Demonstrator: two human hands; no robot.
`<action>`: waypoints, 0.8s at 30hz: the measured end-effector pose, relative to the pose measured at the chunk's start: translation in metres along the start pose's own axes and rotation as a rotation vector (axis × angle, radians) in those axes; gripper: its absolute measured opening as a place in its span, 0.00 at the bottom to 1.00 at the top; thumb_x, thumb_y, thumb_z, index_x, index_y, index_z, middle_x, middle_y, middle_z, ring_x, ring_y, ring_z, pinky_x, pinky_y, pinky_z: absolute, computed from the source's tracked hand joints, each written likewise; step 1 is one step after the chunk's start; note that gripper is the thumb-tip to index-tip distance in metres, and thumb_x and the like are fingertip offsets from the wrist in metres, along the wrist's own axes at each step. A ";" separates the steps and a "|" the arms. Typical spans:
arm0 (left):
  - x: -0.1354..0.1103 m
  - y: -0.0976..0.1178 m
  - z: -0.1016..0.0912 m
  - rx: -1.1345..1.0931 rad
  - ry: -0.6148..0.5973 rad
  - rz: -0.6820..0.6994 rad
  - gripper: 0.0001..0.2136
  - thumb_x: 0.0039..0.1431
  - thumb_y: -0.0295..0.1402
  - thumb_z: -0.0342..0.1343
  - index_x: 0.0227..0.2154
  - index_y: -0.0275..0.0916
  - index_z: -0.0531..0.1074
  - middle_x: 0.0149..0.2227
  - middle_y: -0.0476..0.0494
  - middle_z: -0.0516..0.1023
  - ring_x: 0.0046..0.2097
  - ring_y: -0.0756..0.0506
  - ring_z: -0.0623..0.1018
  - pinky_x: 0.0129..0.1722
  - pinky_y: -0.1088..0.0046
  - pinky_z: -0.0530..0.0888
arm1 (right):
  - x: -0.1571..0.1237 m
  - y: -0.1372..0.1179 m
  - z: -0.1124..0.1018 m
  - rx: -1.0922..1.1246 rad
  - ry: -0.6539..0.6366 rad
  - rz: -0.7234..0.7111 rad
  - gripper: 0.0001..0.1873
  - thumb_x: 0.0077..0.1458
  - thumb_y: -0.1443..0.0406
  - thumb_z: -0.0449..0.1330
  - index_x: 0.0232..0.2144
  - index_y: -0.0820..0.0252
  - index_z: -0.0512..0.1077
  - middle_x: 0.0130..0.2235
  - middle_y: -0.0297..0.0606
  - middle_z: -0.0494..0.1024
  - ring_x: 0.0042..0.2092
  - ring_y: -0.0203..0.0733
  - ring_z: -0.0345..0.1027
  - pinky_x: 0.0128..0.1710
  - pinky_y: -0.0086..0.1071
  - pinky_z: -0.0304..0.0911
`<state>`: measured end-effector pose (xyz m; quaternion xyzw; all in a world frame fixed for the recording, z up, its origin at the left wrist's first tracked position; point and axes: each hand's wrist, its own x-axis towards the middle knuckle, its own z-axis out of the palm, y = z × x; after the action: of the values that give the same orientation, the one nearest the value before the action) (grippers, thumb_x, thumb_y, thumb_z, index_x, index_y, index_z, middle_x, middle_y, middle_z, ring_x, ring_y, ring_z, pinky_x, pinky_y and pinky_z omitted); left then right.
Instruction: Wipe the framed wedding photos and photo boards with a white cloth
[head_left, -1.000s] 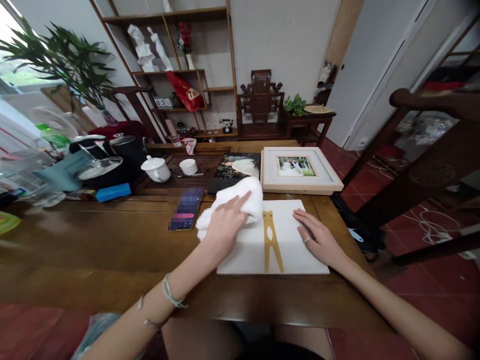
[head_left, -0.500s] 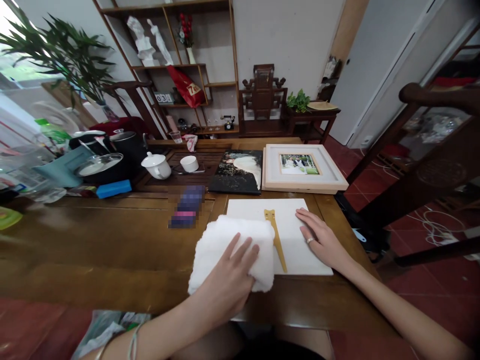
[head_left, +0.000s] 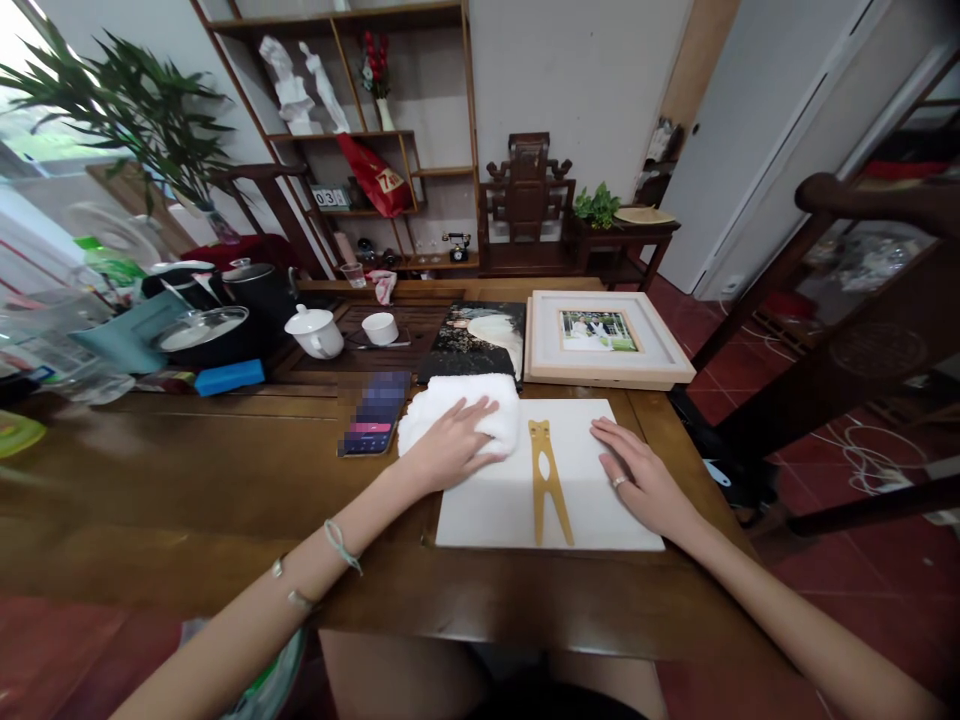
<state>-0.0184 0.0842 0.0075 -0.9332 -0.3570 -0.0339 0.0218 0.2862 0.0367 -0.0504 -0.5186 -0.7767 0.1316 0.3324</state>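
My left hand (head_left: 454, 443) lies on a folded white towel (head_left: 435, 405), its fingers spread over the top. The towel sits at the left rear corner of a white board (head_left: 487, 515) and against the lower edge of a dark picture panel (head_left: 480, 340). My right hand (head_left: 645, 480) rests open and flat on the board's right edge, a ring on one finger. Between my hands, flat on the board, is a golden, flat, two-legged piece (head_left: 541, 455) with an oval hole and an animal-like head.
A phone (head_left: 371, 420), partly pixelated, lies left of the towel. A framed photo (head_left: 611, 335) is behind the board. Farther left are a blue block (head_left: 229, 377), a lidded white cup (head_left: 313, 332), a small white bowl (head_left: 380, 328) and a black pot (head_left: 206, 335). A wooden chair (head_left: 855, 290) stands at right.
My left hand has moved the towel away from me and leftward, uncovering the board's left part and the golden piece's other leg. My right hand has stayed in place.
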 end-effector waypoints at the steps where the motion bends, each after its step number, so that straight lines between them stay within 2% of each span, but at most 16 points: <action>1: -0.001 0.004 0.000 0.007 -0.006 0.017 0.20 0.65 0.44 0.46 0.39 0.35 0.78 0.63 0.33 0.60 0.65 0.38 0.57 0.62 0.55 0.56 | 0.000 0.000 0.000 -0.002 -0.002 0.001 0.20 0.62 0.62 0.49 0.55 0.54 0.66 0.58 0.45 0.67 0.61 0.50 0.58 0.60 0.54 0.55; 4: -0.019 0.033 0.001 0.017 0.029 0.104 0.20 0.65 0.44 0.47 0.32 0.36 0.79 0.62 0.33 0.62 0.64 0.36 0.59 0.62 0.53 0.56 | 0.000 0.000 0.000 0.000 -0.005 0.001 0.20 0.62 0.62 0.49 0.55 0.55 0.65 0.58 0.45 0.68 0.62 0.50 0.58 0.60 0.54 0.55; 8: -0.053 0.080 0.000 0.032 0.143 0.196 0.18 0.60 0.46 0.53 0.27 0.39 0.79 0.60 0.33 0.65 0.62 0.32 0.63 0.59 0.50 0.61 | 0.000 -0.001 0.000 -0.001 -0.008 -0.007 0.20 0.62 0.63 0.48 0.55 0.55 0.65 0.58 0.46 0.67 0.62 0.50 0.57 0.60 0.54 0.54; 11: -0.066 0.092 0.000 0.026 0.168 0.190 0.19 0.60 0.47 0.53 0.25 0.39 0.79 0.60 0.34 0.65 0.61 0.32 0.64 0.58 0.52 0.63 | 0.000 -0.001 0.000 -0.008 -0.017 -0.001 0.20 0.62 0.63 0.48 0.55 0.56 0.65 0.59 0.46 0.66 0.62 0.50 0.56 0.60 0.54 0.54; 14: -0.057 0.077 0.001 -0.007 0.124 0.143 0.20 0.62 0.46 0.50 0.26 0.39 0.79 0.61 0.36 0.64 0.62 0.34 0.62 0.59 0.53 0.62 | 0.000 -0.001 0.000 -0.008 -0.018 0.006 0.20 0.62 0.63 0.48 0.55 0.56 0.65 0.59 0.47 0.67 0.62 0.50 0.57 0.60 0.54 0.54; 20: -0.002 0.021 -0.002 -0.062 -0.001 0.007 0.22 0.66 0.46 0.43 0.39 0.35 0.78 0.63 0.34 0.59 0.66 0.36 0.55 0.62 0.54 0.57 | 0.000 -0.001 0.000 -0.011 -0.015 0.002 0.20 0.61 0.63 0.48 0.55 0.56 0.65 0.58 0.46 0.68 0.61 0.50 0.58 0.59 0.54 0.55; 24: 0.014 0.009 -0.005 -0.064 -0.021 -0.008 0.23 0.67 0.45 0.41 0.39 0.34 0.78 0.64 0.34 0.58 0.66 0.37 0.55 0.62 0.55 0.57 | -0.001 0.000 0.000 -0.019 -0.015 -0.004 0.20 0.61 0.64 0.48 0.55 0.58 0.65 0.58 0.48 0.67 0.61 0.50 0.58 0.60 0.53 0.55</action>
<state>-0.0023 0.0865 0.0132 -0.9323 -0.3598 -0.0354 -0.0118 0.2866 0.0363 -0.0509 -0.5193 -0.7813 0.1273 0.3219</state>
